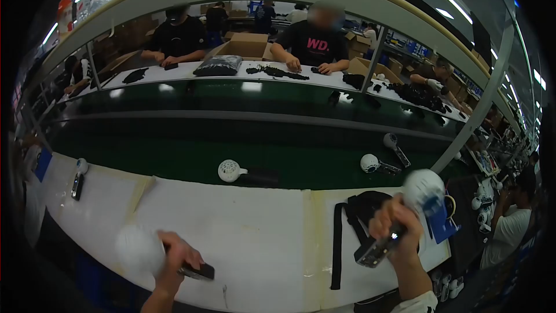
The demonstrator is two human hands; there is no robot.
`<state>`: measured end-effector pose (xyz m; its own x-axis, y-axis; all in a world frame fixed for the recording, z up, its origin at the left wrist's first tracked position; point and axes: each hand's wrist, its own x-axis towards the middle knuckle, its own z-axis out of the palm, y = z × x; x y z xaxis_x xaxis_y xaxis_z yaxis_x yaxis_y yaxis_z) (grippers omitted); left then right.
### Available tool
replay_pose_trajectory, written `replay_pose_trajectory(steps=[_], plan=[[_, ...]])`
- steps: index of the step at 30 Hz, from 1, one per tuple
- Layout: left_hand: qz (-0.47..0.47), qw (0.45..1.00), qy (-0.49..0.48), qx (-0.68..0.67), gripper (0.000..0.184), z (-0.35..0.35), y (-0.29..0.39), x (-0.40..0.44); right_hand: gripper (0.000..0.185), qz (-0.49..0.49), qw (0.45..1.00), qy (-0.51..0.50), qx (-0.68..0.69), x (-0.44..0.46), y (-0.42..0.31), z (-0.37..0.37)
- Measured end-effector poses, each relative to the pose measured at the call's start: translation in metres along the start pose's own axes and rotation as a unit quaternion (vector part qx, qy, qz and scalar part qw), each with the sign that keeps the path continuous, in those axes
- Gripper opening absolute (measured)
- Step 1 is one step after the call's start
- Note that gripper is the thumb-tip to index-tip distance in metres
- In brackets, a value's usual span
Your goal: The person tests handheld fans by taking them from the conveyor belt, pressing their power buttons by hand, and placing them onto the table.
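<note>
My left hand (180, 254) is closed around a handheld fan low over the left part of the white table (249, 232). That fan's round white head (138, 249) is blurred, and its dark handle (200, 271) sticks out to the right. Raised over the table's right side, my right hand (398, 223) grips a second handheld fan by its dark handle (370, 253). A small white light glows on this handle, and the white head (424, 190) points up and right. Behind and below my right hand lies a black strap or bag (360, 211).
Beyond the table runs a green conveyor (174, 165) carrying several fans, including one with a white grille head (230, 170). Another fan (77, 179) lies at the table's left end. A metal post (472, 116) rises at right. Co-workers handle dark parts across the conveyor.
</note>
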<state>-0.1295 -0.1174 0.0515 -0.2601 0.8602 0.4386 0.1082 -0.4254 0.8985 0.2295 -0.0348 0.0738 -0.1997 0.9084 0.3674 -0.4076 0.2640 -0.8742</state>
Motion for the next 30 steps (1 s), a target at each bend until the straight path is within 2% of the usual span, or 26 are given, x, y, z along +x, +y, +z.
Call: replay_pose_trajectory(steps=[1,2,3,5,7,8,9,10,11,12,13,15,16,17,18,19,20,21,23,25,26,28,29,30], plan=[[-0.223,0.923,0.068,-0.307,0.016,-0.001,-0.017,0.014,0.016,0.128,0.989,0.037,0.061,0.023,0.011,-0.004],[-0.290,0.924,0.054,-0.242,0.020,-0.009,-0.033,0.042,0.018,0.129,0.984,0.034,-0.122,0.052,0.028,-0.003],[-0.354,0.918,0.041,-0.175,0.025,-0.017,-0.048,0.073,0.021,0.126,0.945,0.028,-0.301,0.078,0.049,0.001],[-0.367,0.928,0.055,-0.032,0.027,-0.019,-0.074,0.119,0.030,0.203,0.926,0.078,-0.307,0.128,0.096,0.000],[-0.327,0.942,0.067,0.040,0.033,-0.033,-0.137,0.156,0.032,0.301,0.928,0.085,-0.201,0.171,0.151,-0.024],[-0.318,0.945,0.073,0.031,0.033,-0.042,-0.169,0.171,0.035,0.297,0.929,0.062,-0.213,0.187,0.173,-0.032],[-0.319,0.939,0.072,0.106,0.039,-0.049,-0.197,0.187,0.038,0.292,0.929,0.039,-0.225,0.200,0.192,-0.038],[-0.321,0.927,0.072,0.178,0.045,-0.051,-0.215,0.196,0.042,0.252,0.903,0.045,-0.346,0.208,0.215,-0.043],[-0.316,0.930,0.079,0.171,0.045,-0.050,-0.221,0.199,0.045,0.209,0.862,0.052,-0.458,0.213,0.229,-0.041],[-0.259,0.919,0.070,0.290,0.050,-0.050,-0.225,0.201,0.051,0.215,0.803,0.005,-0.556,0.211,0.215,-0.023],[-0.198,0.890,0.061,0.406,0.056,-0.050,-0.228,0.203,0.051,0.210,0.802,0.003,-0.559,0.210,0.218,-0.016],[-0.188,0.886,0.071,0.418,0.054,-0.056,-0.235,0.202,0.055,0.013,0.694,0.063,-0.717,0.199,0.223,0.000],[-0.177,0.880,0.076,0.434,0.052,-0.060,-0.237,0.201,0.055,0.012,0.695,0.063,-0.716,0.194,0.225,0.009],[-0.175,0.880,0.076,0.435,0.052,-0.062,-0.232,0.198,0.054,-0.062,0.719,0.014,-0.692,0.182,0.212,0.030],[-0.074,0.842,0.128,0.518,0.046,-0.062,-0.225,0.190,0.054,-0.133,0.734,-0.033,-0.665,0.172,0.203,0.047],[0.028,0.789,0.172,0.589,0.041,-0.058,-0.217,0.178,0.052,-0.124,0.780,-0.112,-0.603,0.163,0.206,0.063],[0.101,0.798,0.172,0.569,0.028,-0.057,-0.199,0.171,0.051,-0.115,0.817,-0.184,-0.534,0.155,0.213,0.079],[0.108,0.803,0.162,0.564,0.028,-0.051,-0.179,0.159,0.049,-0.096,0.804,-0.194,-0.554,0.147,0.221,0.095],[0.075,0.920,0.143,0.358,0.020,-0.032,-0.150,0.133,0.047,-0.073,0.795,-0.188,-0.572,0.137,0.239,0.113],[-0.004,0.973,0.077,0.218,0.017,-0.018,-0.151,0.106,0.045,-0.108,0.683,-0.209,-0.692,0.141,0.262,0.121],[-0.043,0.979,0.060,0.188,0.018,-0.010,-0.151,0.091,0.045,-0.108,0.691,-0.202,-0.686,0.141,0.263,0.122],[-0.147,0.984,0.045,0.086,0.023,0.006,-0.150,0.070,0.046,-0.020,0.781,-0.162,-0.603,0.143,0.263,0.125],[-0.210,0.977,0.044,0.012,0.026,0.013,-0.149,0.066,0.046,-0.019,0.789,-0.156,-0.594,0.143,0.255,0.126],[-0.209,0.977,0.038,0.024,0.026,0.017,-0.148,0.069,0.049,0.116,0.866,-0.132,-0.468,0.140,0.243,0.125]])
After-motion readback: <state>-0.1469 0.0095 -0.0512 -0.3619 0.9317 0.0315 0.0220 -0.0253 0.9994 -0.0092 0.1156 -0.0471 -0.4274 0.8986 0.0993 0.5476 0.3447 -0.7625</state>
